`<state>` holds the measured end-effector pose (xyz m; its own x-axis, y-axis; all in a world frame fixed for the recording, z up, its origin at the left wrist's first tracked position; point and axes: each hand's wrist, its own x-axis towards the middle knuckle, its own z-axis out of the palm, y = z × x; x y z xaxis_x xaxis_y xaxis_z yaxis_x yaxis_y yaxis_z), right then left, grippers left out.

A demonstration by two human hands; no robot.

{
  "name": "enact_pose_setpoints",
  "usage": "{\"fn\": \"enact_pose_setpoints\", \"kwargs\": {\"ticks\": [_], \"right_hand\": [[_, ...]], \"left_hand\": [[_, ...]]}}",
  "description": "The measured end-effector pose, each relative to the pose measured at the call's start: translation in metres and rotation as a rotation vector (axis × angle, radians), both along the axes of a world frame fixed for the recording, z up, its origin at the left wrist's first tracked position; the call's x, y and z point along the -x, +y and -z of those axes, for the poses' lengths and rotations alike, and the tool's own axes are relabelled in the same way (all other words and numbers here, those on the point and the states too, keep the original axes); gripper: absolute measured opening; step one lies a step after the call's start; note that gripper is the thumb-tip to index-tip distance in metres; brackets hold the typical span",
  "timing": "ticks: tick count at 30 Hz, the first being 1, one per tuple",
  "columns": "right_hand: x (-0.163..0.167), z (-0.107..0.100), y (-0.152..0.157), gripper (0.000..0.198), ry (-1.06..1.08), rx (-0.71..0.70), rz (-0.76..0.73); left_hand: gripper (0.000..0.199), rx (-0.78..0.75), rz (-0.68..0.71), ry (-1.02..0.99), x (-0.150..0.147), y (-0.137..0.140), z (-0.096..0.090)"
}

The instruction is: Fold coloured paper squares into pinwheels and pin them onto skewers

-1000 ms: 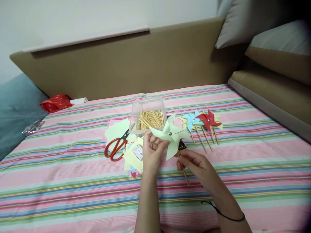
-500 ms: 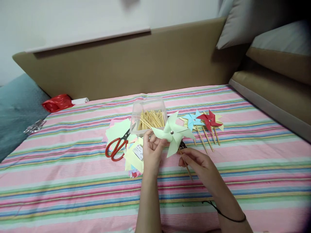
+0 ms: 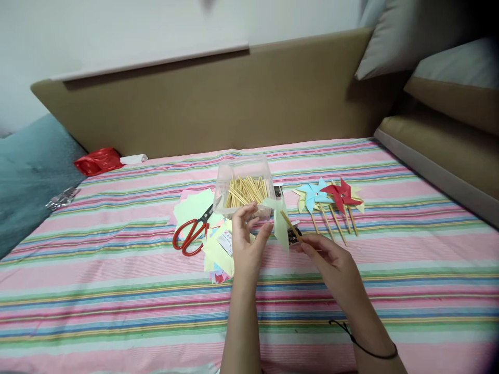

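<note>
A pale green paper pinwheel [image 3: 281, 228] is turned nearly edge-on, its wooden stick angled down to the right. My right hand [image 3: 325, 255] pinches that stick between thumb and fingers. Just left of the paper blades, my left hand [image 3: 250, 234] has its thumb and fingers apart, with nothing between them. Behind the left hand stands a clear plastic box [image 3: 244, 167] of wooden sticks [image 3: 246, 191]. Partly hidden behind the pinwheel is a small container of dark metal pieces [image 3: 294, 236].
Red-handled scissors [image 3: 191, 236] lie on paper sheets [image 3: 195, 205] at left, beside a yellow paper stack [image 3: 217, 252]. Finished-looking pinwheels, blue [image 3: 315, 193] and red [image 3: 341, 194], lie at right. A red plastic bag [image 3: 99, 161] sits far left on the striped cloth [image 3: 128, 270].
The pinwheel has turned from facing me to nearly edge-on. My left hand has let go of its blade and opened. My right hand still holds the stick.
</note>
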<state>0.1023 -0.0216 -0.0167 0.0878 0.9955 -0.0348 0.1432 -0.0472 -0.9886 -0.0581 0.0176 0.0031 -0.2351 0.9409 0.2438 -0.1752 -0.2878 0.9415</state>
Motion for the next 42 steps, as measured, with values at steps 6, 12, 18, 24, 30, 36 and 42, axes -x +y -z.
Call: {"fn": "enact_pose_setpoints", "kwargs": {"ticks": [6, 12, 18, 24, 30, 36, 42], "right_hand": [[0.001, -0.001, -0.001, 0.023, 0.016, -0.004, -0.017], [0.001, -0.001, -0.001, 0.021, -0.066, -0.044, 0.093], [0.000, 0.002, 0.000, 0.020, -0.055, -0.065, 0.125], [0.000, 0.004, -0.001, 0.021, -0.044, -0.054, 0.146], [0.001, 0.003, -0.001, 0.020, 0.000, -0.050, 0.113], [0.004, 0.001, -0.001, 0.020, -0.004, -0.059, 0.080], [0.007, 0.000, -0.001, 0.018, -0.030, -0.114, 0.183]], "left_hand": [[0.042, 0.003, 0.019, -0.024, -0.001, 0.001, 0.000], [0.040, 0.093, 0.038, -0.168, 0.002, 0.000, -0.001], [0.039, 0.164, 0.125, -0.277, -0.001, 0.000, -0.001], [0.033, 0.177, 0.134, -0.293, 0.003, -0.001, 0.001], [0.039, 0.198, 0.129, -0.314, 0.003, 0.000, -0.001], [0.039, 0.240, 0.148, -0.405, 0.000, -0.001, -0.002], [0.018, 0.435, 0.219, -0.856, -0.011, -0.006, -0.008]]}}
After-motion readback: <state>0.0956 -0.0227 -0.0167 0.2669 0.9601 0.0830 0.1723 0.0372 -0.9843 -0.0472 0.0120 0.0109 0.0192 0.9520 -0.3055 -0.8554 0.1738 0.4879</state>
